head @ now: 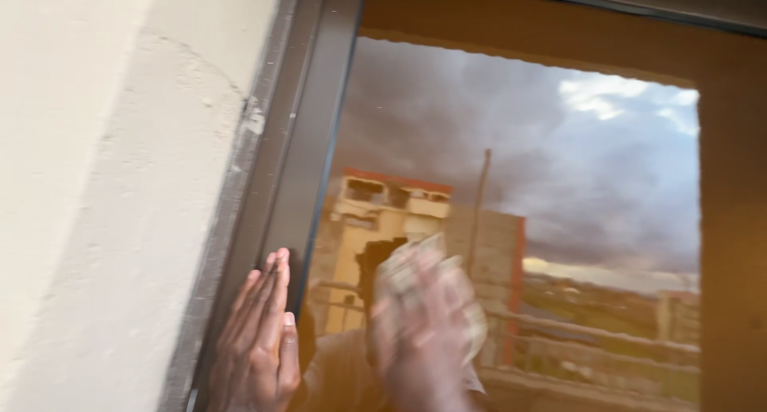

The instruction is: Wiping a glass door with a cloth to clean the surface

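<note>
My left hand (260,340) lies flat and wide on the dark metal window frame (300,156); my blurred right hand (419,328) grips a crumpled pale cloth (427,272) against the reflective glass pane (559,164).

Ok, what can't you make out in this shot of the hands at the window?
- Right hand, head view: motion-blurred; the pale wad it presses on the glass can't be identified.
- Left hand on the frame: wrist cut off by the bottom edge.
- Through the glass: hidden by reflections.

Right hand (419,332) and pale wad (431,288) motion-blurred; wrists cut off below.
</note>
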